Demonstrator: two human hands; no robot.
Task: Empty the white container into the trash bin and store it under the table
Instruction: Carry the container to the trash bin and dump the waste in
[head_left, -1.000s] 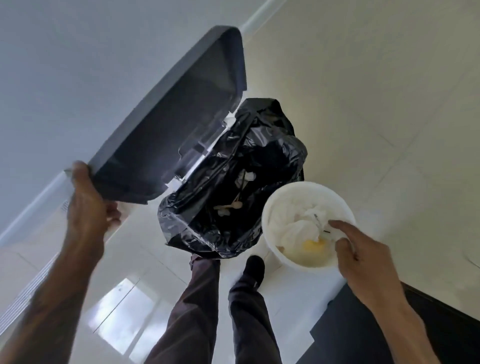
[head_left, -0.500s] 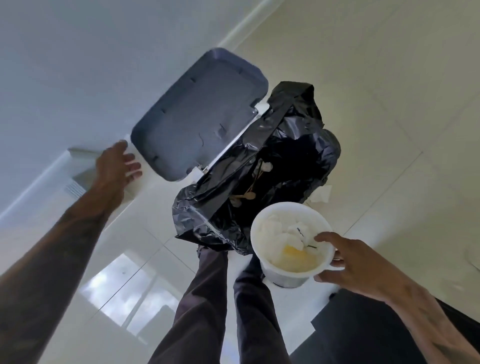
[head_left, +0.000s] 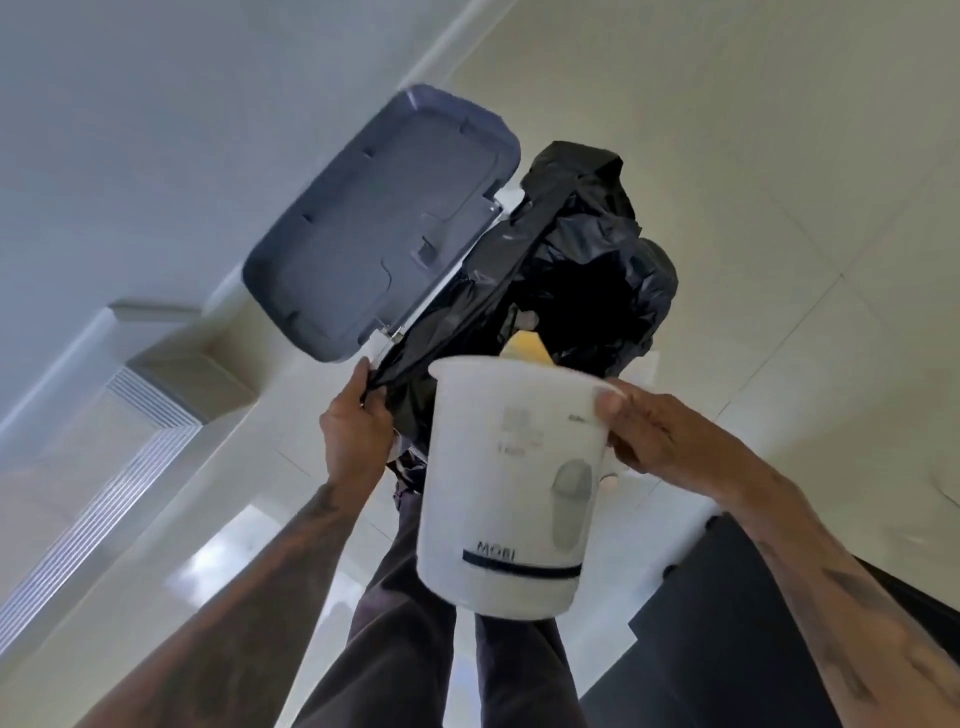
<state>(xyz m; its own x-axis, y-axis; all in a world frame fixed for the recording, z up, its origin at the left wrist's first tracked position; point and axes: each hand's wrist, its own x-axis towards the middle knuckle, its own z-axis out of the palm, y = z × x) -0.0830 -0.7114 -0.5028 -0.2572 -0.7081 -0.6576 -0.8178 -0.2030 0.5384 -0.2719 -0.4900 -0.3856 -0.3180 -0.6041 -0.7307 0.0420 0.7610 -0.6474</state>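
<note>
Tipping forward, the white container is gripped at its rim by the right hand, thumb on the outer wall; long axis steep, mouth pointing up and away at the trash bin, base toward the camera, a yellow scrap at the lip. Left hand is pinched on the near edge of the black bag. Lid stands open on the left by the wall; open floor to the right, a dark surface at lower right.
</note>
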